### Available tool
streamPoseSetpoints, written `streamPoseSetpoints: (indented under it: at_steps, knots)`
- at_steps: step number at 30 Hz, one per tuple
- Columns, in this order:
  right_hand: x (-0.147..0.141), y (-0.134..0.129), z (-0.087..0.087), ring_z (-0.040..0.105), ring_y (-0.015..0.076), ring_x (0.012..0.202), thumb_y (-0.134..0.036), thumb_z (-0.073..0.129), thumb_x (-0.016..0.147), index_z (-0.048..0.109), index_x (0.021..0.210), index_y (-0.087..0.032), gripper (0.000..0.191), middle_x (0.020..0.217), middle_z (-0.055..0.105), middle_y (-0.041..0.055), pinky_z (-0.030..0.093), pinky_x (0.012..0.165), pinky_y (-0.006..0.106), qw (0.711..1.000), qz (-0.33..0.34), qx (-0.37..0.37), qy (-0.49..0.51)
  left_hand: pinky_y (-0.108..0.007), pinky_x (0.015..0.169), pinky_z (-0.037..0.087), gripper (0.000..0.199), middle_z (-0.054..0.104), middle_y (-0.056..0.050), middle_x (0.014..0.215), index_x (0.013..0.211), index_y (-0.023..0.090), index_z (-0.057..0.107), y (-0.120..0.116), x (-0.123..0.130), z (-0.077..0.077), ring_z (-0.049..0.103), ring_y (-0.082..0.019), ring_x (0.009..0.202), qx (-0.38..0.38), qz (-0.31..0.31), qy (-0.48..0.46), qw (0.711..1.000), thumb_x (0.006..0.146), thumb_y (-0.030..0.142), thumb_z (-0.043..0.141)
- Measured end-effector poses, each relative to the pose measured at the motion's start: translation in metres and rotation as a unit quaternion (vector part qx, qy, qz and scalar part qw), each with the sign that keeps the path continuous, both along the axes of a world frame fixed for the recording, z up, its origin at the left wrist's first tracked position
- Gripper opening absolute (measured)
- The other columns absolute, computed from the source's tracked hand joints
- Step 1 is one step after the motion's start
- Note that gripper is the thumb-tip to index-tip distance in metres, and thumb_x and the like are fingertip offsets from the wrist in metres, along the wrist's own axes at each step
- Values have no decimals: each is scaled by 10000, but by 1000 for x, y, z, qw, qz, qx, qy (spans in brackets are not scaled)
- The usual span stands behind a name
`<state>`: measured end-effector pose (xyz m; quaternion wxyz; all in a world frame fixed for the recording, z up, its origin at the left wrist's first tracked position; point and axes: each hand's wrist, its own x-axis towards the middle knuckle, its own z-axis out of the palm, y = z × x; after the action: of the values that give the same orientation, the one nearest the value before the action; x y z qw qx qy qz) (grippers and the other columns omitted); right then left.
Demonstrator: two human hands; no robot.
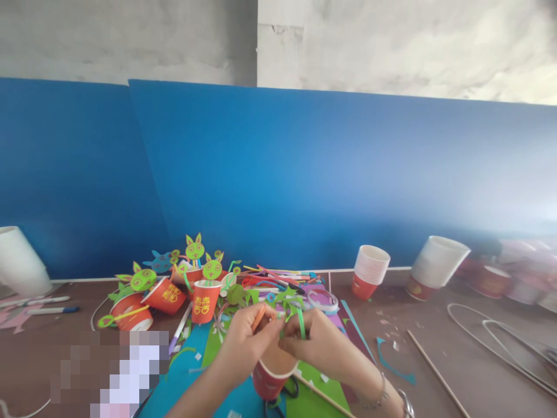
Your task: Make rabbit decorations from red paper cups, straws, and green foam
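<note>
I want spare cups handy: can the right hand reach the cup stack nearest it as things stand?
Probably yes: only low things, such as purple paper, part the cup stack from the right hand, which seems to hold a green strip.

Left hand (248, 337) and right hand (315, 334) are pinching close together, fingers (249, 315) are curling inward. Left forearm (202, 384) is slanting down and outward behind left hand; right forearm (363, 368) is mirroring it.
</note>
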<state>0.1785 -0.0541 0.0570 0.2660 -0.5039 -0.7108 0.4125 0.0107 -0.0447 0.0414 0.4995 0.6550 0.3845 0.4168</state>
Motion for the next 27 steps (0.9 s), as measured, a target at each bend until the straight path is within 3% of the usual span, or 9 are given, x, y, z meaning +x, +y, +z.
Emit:
streamPoseSetpoints:
  at_steps: [5, 9, 13, 18, 20, 22, 24, 27]
  knots:
    - [8, 5, 2, 334, 78, 533, -246, 634, 734, 678, 782, -173, 98, 586, 429, -54, 255, 479, 217, 999, 10, -8, 32, -221, 472, 228, 301, 378, 63, 518, 677, 171, 537, 7, -2, 0, 313, -82, 485, -44, 2, -35, 998, 764, 447, 621]
    - [20, 8, 1, 338, 77, 532, -336, 708, 720, 650, 995, -204, 310, 615, 425, -66, 258, 474, 212, 997, 15, -21, 69, -228, 491, 273, 299, 432, 47, 530, 666, 175, 549, 8, -4, 6, 361, -91, 492, -58, 24, -62, 996, 743, 446, 646]
    - [26, 8, 0, 422, 99, 600, -330, 720, 722, 624, 1079, -221, 385, 660, 463, -53, 334, 529, 217, 995, 39, -29, 82, -249, 540, 326, 299, 501, 15, 585, 664, 175, 565, 8, -5, 9, 446, -124, 554, -78, 50, -69, 993, 724, 453, 656]
    - [21, 7, -3, 544, 174, 824, -363, 829, 594, 438, 1312, -258, 825, 948, 577, 14, 440, 676, 274, 996, 46, -29, 65, -224, 494, 288, 363, 425, 79, 518, 954, 184, 581, 10, -4, 7, 395, -96, 477, -119, 43, -85, 988, 718, 444, 669]
    - [16, 8, -7, 551, 203, 929, -357, 847, 567, 438, 1297, -254, 843, 1038, 587, 34, 453, 761, 304, 994, 66, -27, 85, -221, 505, 314, 401, 423, 85, 509, 1028, 180, 554, 10, -4, 7, 414, -101, 486, -113, 44, -89, 989, 746, 448, 648]
    - [11, 10, -13, 560, 216, 963, -353, 839, 579, 521, 1187, -226, 698, 1046, 609, 39, 455, 813, 328, 988, 88, -36, 118, -234, 581, 386, 441, 515, 46, 607, 1083, 176, 533, 10, -6, 8, 510, -129, 594, -96, 70, -104, 987, 759, 455, 641]
    - [8, 14, -16, 575, 224, 961, -356, 828, 596, 576, 1083, -201, 570, 1031, 631, 45, 453, 838, 347, 985, 84, -42, 143, -259, 678, 434, 530, 599, -29, 852, 1168, 184, 501, 11, -8, 8, 579, -172, 784, -83, 102, -133, 982, 757, 489, 639]
    - [7, 19, -17, 587, 240, 982, -385, 813, 620, 572, 1105, -187, 576, 1081, 639, 71, 450, 865, 370, 982, 43, -29, 179, -303, 791, 457, 765, 513, -136, 1241, 1286, 191, 430, 17, -14, 4, 548, -257, 1052, -77, 105, -185, 974, 675, 574, 684]
